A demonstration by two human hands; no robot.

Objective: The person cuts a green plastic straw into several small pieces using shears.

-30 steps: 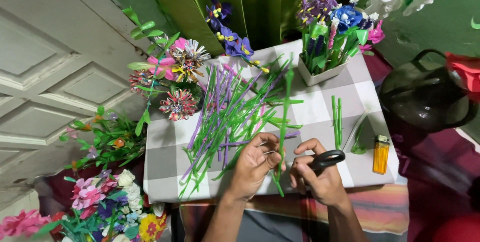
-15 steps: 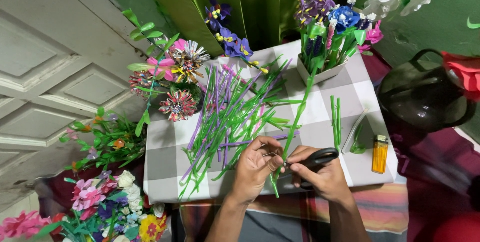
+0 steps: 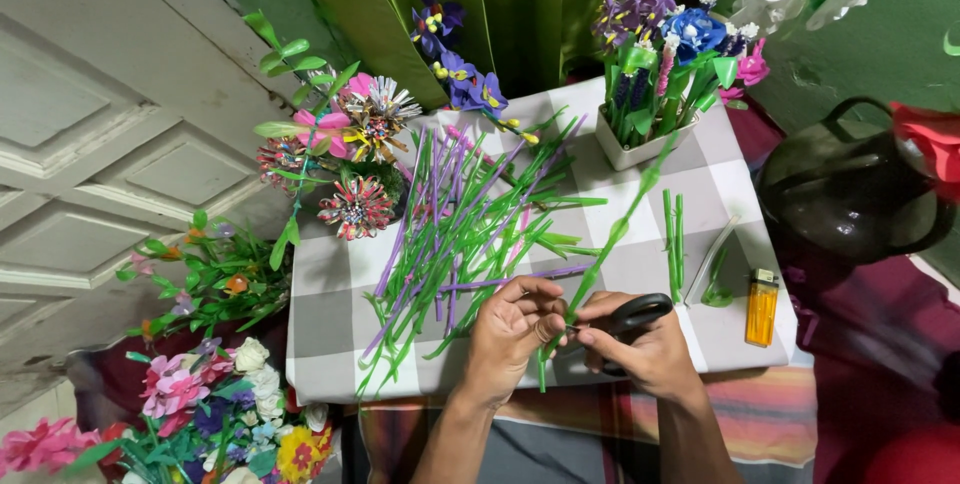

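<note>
My left hand [image 3: 512, 332] pinches the lower part of a long green straw stem [image 3: 610, 234] that slants up to the right over the table. My right hand [image 3: 640, 349] grips black-handled scissors [image 3: 632, 316], whose blades meet the stem right beside my left fingertips. Both hands hover at the near edge of a small table covered by a grey and white checked cloth [image 3: 330, 309]. A loose pile of green and purple straws [image 3: 465, 224] lies just beyond my left hand.
A white pot of paper flowers [image 3: 655, 94] stands at the back of the table. Short green straw pieces [image 3: 675, 244] and an orange lighter [image 3: 761, 307] lie at the right. More paper flowers [image 3: 345, 159] crowd the left side and floor. A dark kettle [image 3: 850, 194] sits at the right.
The green stem has tilted from nearly upright to slanting right. My hands have drawn closer together, and the scissors now meet the stem by my left fingertips.
</note>
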